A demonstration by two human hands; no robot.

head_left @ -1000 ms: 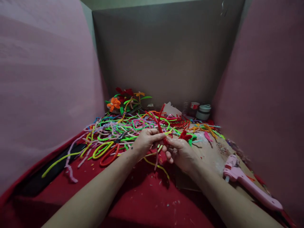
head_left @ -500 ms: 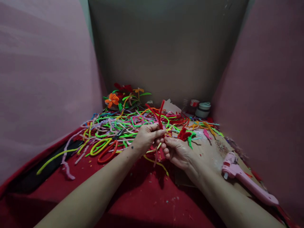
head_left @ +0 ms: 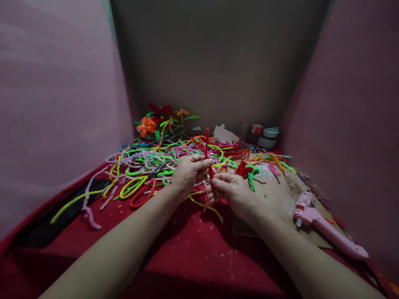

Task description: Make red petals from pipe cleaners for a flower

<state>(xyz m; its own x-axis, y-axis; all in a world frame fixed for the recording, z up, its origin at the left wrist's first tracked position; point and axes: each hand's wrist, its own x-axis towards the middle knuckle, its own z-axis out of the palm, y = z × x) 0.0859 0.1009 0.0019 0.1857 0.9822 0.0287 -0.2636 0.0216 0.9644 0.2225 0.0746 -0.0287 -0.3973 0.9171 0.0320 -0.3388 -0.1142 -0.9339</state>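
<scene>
Red pipe cleaners (head_left: 207, 143) stand up from between my two hands, their free ends pointing away from me. My left hand (head_left: 190, 168) pinches them partway along. Just below and to the right, my right hand (head_left: 229, 187) is closed on their lower part, with its thumb and index finger together. How the lower ends are bent or joined is hidden by the fingers. Behind both hands spreads a tangled pile of colourful pipe cleaners (head_left: 146, 160). A red pipe-cleaner flower piece (head_left: 243, 169) with a green part lies right beyond my right hand.
Scissors (head_left: 134, 189) with yellow and red handles lie left of my hands. At the right, a pink glue gun (head_left: 327, 230) rests on cardboard (head_left: 277, 207). Finished flowers (head_left: 146, 126) stand at the back left; a lidded jar (head_left: 268, 137) is at the back right. Red cloth (head_left: 187, 257) covers the table.
Both hands have shifted slightly, still holding the red pipe cleaners. The upright end has swung a little left and now points straighter up. The whole view has tilted slightly.
</scene>
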